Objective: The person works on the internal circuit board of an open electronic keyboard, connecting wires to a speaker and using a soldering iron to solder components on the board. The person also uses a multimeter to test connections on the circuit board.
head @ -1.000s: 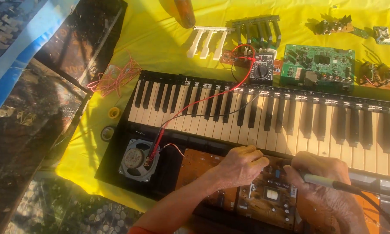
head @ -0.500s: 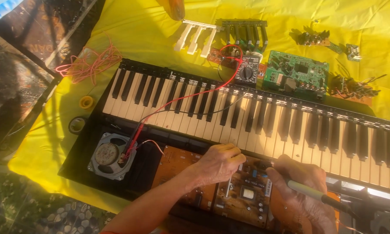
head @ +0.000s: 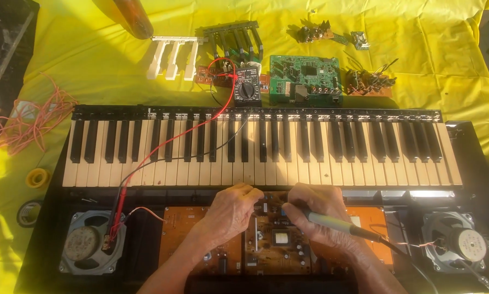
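head view: two hands at an opened keyboard's circuit board

head view, looking down on a yellow-covered surface. an opened keyboard lies across it, with brown circuit boards exposed below the keys. the right hand is closed around a soldering iron, whose tip points left onto the middle board near its top edge. the left hand rests just beside it, fingers curled and pressed together over the same spot; whether it pinches anything there i cannot tell. a speaker sits at the left end, with red and black probes clipped on and leads running over the keys to a multimeter. a green board and loose white keys lie beyond.

as a judgement, the left fingertips sit very close to the iron's tip, so a small slip could burn them. the iron's cable trailing right could tug the tip off its joint, and a wandering tip could bridge neighbouring points.
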